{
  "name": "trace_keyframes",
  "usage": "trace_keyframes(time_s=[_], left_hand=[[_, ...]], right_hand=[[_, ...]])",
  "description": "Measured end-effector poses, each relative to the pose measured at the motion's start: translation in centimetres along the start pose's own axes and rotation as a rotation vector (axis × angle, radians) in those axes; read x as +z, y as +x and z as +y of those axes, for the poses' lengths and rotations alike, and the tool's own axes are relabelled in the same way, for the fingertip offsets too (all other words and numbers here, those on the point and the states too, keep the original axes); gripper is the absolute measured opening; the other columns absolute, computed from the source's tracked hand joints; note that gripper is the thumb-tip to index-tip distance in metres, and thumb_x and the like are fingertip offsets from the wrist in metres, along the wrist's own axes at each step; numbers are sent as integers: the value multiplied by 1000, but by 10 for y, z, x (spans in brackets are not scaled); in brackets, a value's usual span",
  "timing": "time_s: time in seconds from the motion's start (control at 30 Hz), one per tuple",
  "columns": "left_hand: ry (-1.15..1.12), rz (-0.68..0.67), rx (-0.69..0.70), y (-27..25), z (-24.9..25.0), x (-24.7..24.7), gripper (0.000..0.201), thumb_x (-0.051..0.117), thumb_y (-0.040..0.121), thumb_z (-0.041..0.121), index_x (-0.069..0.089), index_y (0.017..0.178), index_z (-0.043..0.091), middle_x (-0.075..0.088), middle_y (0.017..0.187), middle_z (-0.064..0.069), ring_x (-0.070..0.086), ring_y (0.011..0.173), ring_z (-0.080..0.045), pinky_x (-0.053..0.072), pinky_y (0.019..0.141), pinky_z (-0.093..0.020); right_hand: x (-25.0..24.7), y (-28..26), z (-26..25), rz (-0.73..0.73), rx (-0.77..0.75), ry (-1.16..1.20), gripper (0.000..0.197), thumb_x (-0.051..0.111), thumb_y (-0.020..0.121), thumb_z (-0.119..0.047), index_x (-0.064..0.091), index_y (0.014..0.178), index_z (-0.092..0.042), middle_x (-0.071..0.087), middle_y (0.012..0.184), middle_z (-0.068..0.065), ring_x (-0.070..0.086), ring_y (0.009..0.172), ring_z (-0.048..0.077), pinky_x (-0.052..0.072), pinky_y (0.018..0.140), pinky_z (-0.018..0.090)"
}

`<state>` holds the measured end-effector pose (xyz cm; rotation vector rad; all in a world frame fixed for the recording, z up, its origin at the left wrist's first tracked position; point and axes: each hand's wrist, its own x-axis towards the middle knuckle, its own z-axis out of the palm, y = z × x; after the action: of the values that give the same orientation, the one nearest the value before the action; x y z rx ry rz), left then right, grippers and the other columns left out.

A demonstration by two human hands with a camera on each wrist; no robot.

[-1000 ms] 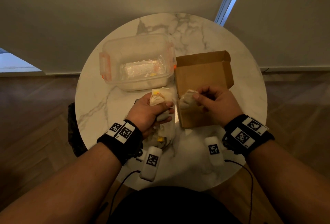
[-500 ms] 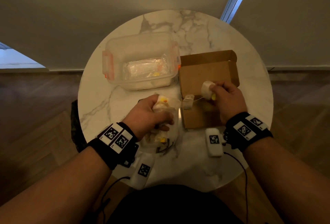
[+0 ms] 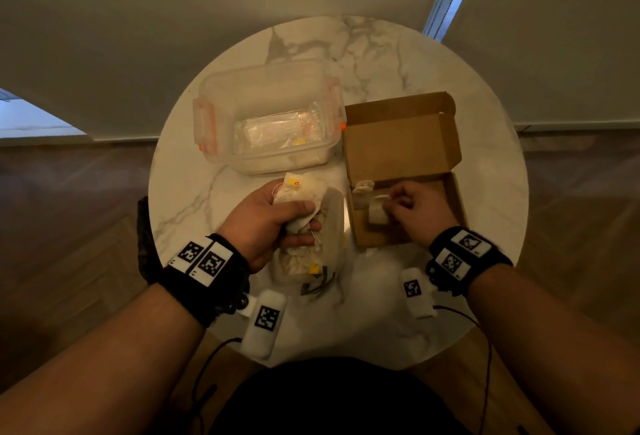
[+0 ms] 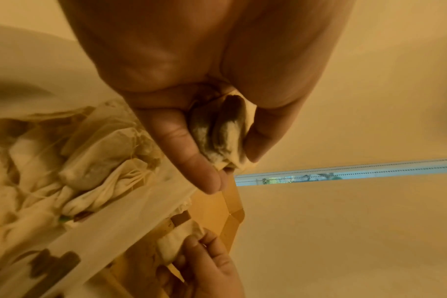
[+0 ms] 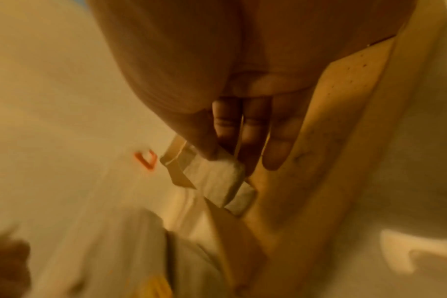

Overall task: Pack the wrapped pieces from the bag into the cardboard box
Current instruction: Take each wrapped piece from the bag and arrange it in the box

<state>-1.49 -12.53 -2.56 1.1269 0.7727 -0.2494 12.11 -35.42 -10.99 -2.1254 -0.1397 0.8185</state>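
Observation:
My left hand grips a bundle of pale wrapped pieces just above the clear bag, which lies on the table and holds several more. In the left wrist view a crumpled wrapped piece sits between thumb and fingers. My right hand is inside the open cardboard box, pinching one wrapped piece low at the box's near left. The right wrist view shows that piece under my fingertips. Another wrapped piece lies in the box's left corner.
A clear plastic container with orange clips stands behind the bag, left of the box, with a plastic packet inside. The box lid lies open toward the back. The round marble table has a wall behind it and wooden floor around.
My right hand carried its wrapped piece from beside the left hand into the box and lowered it toward the near left corner. The left hand kept its grip on the bundle over the bag.

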Motion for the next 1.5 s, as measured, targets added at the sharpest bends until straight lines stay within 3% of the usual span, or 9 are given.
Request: trace_keyframes(time_s=[0.17,0.4,0.57,0.7,0.83,1.0,1.13,1.33,1.5], left_hand=[[-63,33,-44,2,-9,-2,37,58,96,1,57,133,2,72,91,-15,72,74,-24,62,61,-35],[-23,32,-43,3,-14,-1,24,56,97,0,63,115,14,72,88,-12,72,73,-24,62,62,-35],[-36,46,-57,5,-16,0,22,58,97,0,62,112,16,72,87,-12,72,73,-24,62,62,-36],[-54,52,-70,7,-17,0,20,58,97,0,61,112,13,71,89,-15,72,73,-25,63,62,-37],[-78,47,-71,7,-18,2,21,55,97,-2,60,111,13,71,88,-16,72,74,-27,61,59,-36],[-117,23,-75,8,-18,2,28,45,97,-4,60,115,12,71,89,-16,71,78,-31,61,64,-40],[-122,32,-89,9,-20,3,35,44,96,-3,59,126,7,72,97,-20,73,83,-34,63,69,-42],[-101,-4,-59,10,-24,8,31,52,100,-1,60,129,6,75,104,-18,75,90,-31,63,71,-39],[-95,-39,7,7,-21,14,30,60,97,-1,61,127,6,75,107,-16,75,94,-27,64,74,-37]], right_hand=[[20,12,10,-65,-39,-153,6,68,95,-29,64,100,-31,68,98,-7,64,93,14,50,69,29],[34,26,10,78,-11,-54,21,71,93,-38,72,112,-31,68,115,-5,63,104,16,52,93,36],[32,18,13,161,-1,28,27,77,88,-35,65,110,-27,67,97,-9,62,88,6,53,78,29],[29,12,17,52,-3,-242,21,66,94,-45,70,102,-27,69,92,-5,64,87,16,50,73,31],[35,11,27,-125,-113,-442,23,61,98,-36,73,116,-29,68,118,-5,63,105,18,53,91,38],[42,13,36,-118,-271,-582,47,59,95,-30,57,141,-36,53,143,-9,46,131,19,44,106,39],[44,12,37,-124,-328,-688,56,57,95,-30,47,150,-34,47,150,-6,39,135,23,39,110,38],[36,9,29,-144,-329,-599,50,57,94,-22,55,144,-31,54,145,-4,45,131,22,39,109,37],[20,-15,-10,-123,-292,-158,20,62,99,-33,70,117,-30,67,105,-14,62,98,4,49,82,26]])
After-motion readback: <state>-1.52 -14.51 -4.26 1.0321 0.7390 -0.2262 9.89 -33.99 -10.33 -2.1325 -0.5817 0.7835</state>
